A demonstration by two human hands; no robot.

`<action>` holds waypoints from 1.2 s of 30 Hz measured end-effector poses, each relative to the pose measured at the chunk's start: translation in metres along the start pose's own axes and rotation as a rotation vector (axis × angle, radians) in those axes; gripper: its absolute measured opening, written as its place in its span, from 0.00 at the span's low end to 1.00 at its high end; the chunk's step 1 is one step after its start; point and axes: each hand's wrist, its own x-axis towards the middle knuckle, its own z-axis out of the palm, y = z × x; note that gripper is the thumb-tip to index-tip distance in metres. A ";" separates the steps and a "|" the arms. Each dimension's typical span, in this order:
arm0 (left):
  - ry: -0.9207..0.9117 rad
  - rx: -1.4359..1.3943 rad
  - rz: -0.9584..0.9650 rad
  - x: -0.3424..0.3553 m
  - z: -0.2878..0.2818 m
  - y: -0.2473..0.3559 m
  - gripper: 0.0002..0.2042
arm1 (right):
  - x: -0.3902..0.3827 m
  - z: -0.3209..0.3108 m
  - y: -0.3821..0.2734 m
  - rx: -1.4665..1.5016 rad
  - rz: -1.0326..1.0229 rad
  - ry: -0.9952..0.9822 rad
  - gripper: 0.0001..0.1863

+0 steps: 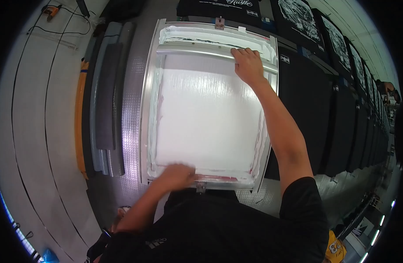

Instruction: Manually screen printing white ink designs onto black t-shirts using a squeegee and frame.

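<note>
"What's the right hand (249,65) got?"

"A long, silver metal bar (195,51). The fingers are curled over it, clamped on near its right end."

"And where does the bar lie?"

"Across the far part of the rectangular silver metal frame (145,127), above the flat white screen (206,118) inside, with thick white paste (171,31) smeared around the borders."

"The left hand (177,176)?"

"Blurred, at the frame's near edge, left of the middle. I can't tell whether it's gripping anything."

"What's around?"

"Black cloth panels (304,122) to the right, several bearing white prints; to the left, long grey rolls (109,96) beside a narrow orange length (81,118)."
</note>
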 end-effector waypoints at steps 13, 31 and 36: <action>0.677 0.627 -0.110 0.202 -0.332 -0.078 0.24 | 0.009 -0.021 0.093 -0.256 0.245 -0.414 0.17; 0.720 0.234 0.162 -0.093 0.013 -0.041 0.17 | -0.307 -0.199 -0.154 0.336 0.326 -0.539 0.21; 0.792 0.261 0.169 -0.093 0.038 -0.049 0.17 | -0.308 -0.195 -0.160 0.293 0.377 -0.682 0.22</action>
